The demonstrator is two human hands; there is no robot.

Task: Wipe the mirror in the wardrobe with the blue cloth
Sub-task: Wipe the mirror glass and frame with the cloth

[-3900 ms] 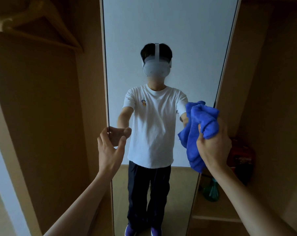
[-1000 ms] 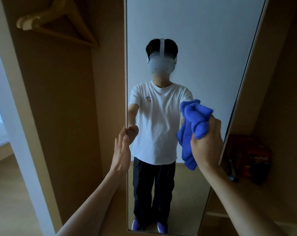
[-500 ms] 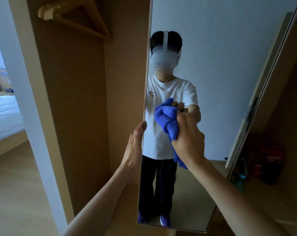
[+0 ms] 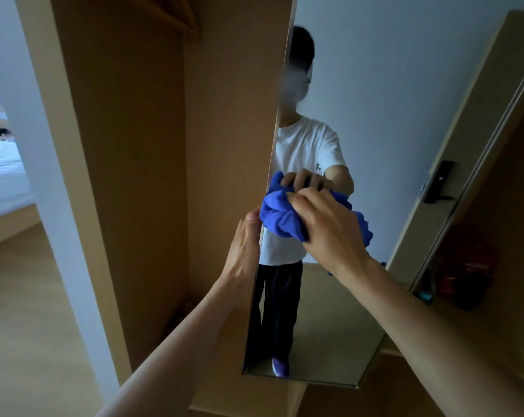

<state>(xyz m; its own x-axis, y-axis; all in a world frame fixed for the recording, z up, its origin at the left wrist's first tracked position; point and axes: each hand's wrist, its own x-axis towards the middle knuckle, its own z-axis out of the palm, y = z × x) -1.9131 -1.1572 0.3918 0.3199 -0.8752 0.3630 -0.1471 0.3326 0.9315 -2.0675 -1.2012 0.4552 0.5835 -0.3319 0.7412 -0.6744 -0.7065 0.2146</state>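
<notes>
Right hand (image 4: 330, 233) grips blue cloth (image 4: 280, 216) at left edge of mirror (image 4: 390, 115).

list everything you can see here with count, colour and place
tall frameless mirror panel: one, silver, angled, centre
bunched blue terry cloth: one, blue, against the mirror by its left edge
light wooden wardrobe panel: one, tan, left of the mirror
red and dark items: count unclear, red and black, dim right shelf
white bed: one, white, far left
left hand: one, flat along the mirror's left edge
right hand: one, grips the cloth
</notes>
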